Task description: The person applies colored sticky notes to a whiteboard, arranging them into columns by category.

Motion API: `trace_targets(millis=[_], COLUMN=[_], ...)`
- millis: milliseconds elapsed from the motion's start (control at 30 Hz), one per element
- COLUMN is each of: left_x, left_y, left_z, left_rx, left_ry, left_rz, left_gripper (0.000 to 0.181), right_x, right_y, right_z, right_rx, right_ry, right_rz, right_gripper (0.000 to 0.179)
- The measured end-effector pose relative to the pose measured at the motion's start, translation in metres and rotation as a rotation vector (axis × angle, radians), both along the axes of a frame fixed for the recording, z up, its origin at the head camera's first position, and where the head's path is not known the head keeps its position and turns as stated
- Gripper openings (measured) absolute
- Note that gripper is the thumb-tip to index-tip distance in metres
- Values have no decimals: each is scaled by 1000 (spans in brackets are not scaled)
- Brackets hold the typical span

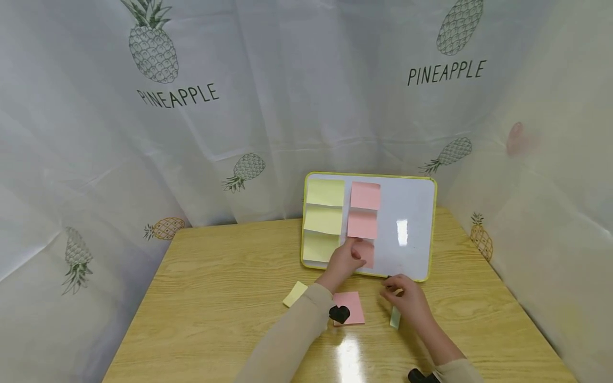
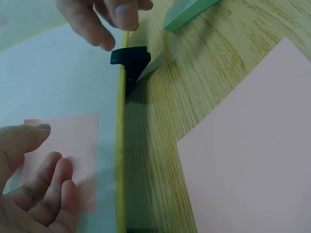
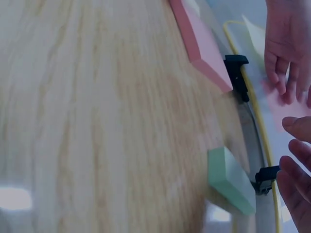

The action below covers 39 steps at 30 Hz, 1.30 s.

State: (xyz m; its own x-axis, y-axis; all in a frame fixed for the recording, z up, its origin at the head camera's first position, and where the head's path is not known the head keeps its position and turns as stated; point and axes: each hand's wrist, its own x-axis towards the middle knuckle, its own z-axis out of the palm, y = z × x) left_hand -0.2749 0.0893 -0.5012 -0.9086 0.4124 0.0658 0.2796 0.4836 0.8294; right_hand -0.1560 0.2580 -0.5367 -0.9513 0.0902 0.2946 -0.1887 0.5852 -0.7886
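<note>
Yellow-rimmed whiteboard stands on wooden table. Lowest pink note sits near whiteboard's bottom edge, left hand over it — fingers loosely bent, unpinched; whether tips press paper, cannot tell. Two more pink notes above on whiteboard; yellow notes down whiteboard's left side. Right hand just off whiteboard's lower edge — fingers loosely bent, holding nothing. Green pad, pink pad, yellow pad lie in front of whiteboard.
</note>
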Motion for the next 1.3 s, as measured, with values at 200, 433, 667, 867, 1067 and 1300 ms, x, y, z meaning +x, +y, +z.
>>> trace_targets(millis=[200, 433, 667, 867, 1067, 1300], left_x=[-1, -2, -1, 0, 3, 16], left_y=[4, 8, 12, 14, 18, 19], left_z=[1, 3, 5, 5, -4, -14], left_rx=[-45, -81, -127, -121, -124, -110], left_ry=[-7, 0, 14, 4, 41, 2], left_rz=[-35, -70, -92, -124, -168, -171], left_gripper=[54, 53, 48, 55, 63, 59], right_x=[6, 14, 22, 26, 29, 31], right_y=[6, 11, 16, 21, 22, 23], right_z=[-6, -6, -8, -11, -10, -11], right_rx=[49, 61, 68, 82, 71, 84], right_ry=[-31, -31, -44, -69, -44, 24], right_rz=[5, -6, -20, -22, -19, -8], right_gripper=[16, 18, 20, 21, 21, 23])
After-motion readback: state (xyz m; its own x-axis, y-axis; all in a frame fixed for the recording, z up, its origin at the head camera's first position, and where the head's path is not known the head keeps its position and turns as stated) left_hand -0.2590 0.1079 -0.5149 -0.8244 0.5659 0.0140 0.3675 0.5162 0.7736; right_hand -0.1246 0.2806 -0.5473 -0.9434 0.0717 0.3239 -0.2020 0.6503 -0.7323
